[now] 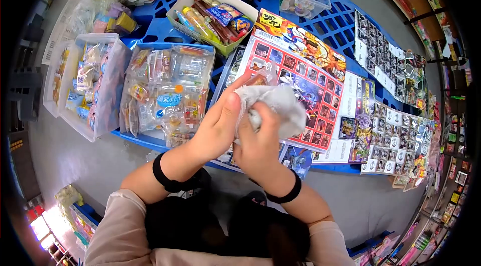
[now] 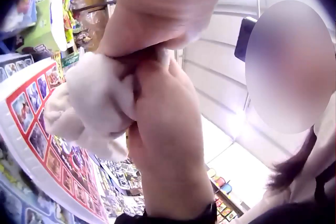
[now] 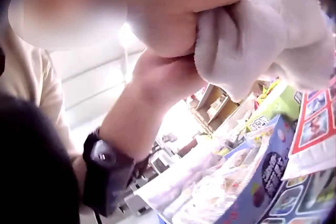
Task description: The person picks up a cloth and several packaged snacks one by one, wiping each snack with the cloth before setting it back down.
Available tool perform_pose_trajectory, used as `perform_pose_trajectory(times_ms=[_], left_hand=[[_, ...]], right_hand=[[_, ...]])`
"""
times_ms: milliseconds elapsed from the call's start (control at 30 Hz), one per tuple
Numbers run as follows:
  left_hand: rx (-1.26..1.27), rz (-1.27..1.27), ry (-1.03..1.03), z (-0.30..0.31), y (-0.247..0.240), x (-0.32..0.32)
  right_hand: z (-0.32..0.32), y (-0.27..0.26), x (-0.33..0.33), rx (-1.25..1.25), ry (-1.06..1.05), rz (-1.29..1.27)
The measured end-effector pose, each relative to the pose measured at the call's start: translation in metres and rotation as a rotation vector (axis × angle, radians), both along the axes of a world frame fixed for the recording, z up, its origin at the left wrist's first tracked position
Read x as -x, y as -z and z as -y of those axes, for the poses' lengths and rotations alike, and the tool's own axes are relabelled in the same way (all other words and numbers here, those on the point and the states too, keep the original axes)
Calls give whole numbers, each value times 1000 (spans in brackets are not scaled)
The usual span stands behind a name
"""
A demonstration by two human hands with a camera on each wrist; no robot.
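Note:
A crumpled white cloth (image 1: 285,113) is bunched between both hands above the blue-covered stand. My right hand (image 1: 260,140) grips it with curled fingers, the index finger bent into its folds. My left hand (image 1: 218,123) holds the cloth's left side, the thumb along its edge; the other fingers are largely hidden behind it. In the left wrist view the cloth (image 2: 97,100) bulges out beside the hands, and in the right wrist view its folds (image 3: 241,45) hang from between them. Just behind lies a red-bordered picture sheet (image 1: 325,115) with a small clear packet (image 1: 268,73) near the left fingertips.
Left of the hands is a blue box (image 1: 213,65) of clear packets, beside a clear plastic bin (image 1: 105,110) of wrapped snacks. Behind stand a pale green basket (image 1: 228,40) and a clear tub (image 1: 315,0). Card sheets (image 1: 396,135) lie to the right; stocked shelves (image 1: 456,165) line that side.

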State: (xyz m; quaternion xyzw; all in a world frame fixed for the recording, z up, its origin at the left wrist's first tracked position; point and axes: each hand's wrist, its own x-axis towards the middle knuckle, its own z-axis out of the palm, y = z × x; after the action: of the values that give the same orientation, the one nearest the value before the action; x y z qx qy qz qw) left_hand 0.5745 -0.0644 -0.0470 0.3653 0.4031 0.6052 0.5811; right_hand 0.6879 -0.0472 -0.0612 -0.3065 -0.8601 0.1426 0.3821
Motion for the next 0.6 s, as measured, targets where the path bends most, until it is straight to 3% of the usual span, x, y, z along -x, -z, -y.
perform_pose_trajectory(times_ms=[67, 133, 200, 267, 333, 433, 533, 600], left_hand=[[-21, -15, 12, 3, 2, 3], [-155, -79, 63, 6, 7, 1], [-138, -91, 39, 7, 4, 0], [65, -1, -4, 5, 0, 6], [6, -12, -35, 5, 8, 9], [-70, -26, 25, 8, 13, 4], [35, -10, 12, 6, 3, 7], [33, 35, -7, 3, 1, 7]], right_hand=[[-14, 4, -9, 12, 13, 60], [-28, 2, -15, 187, 178, -15], [-15, 4, -8, 151, 174, 15], [5, 2, 1, 50, -60, 86], [-1, -1, 1, 63, -73, 80], [-27, 1, -12, 181, 125, 67], [-4, -2, -8, 68, -22, 176], [3, -5, -5, 134, -79, 139]])
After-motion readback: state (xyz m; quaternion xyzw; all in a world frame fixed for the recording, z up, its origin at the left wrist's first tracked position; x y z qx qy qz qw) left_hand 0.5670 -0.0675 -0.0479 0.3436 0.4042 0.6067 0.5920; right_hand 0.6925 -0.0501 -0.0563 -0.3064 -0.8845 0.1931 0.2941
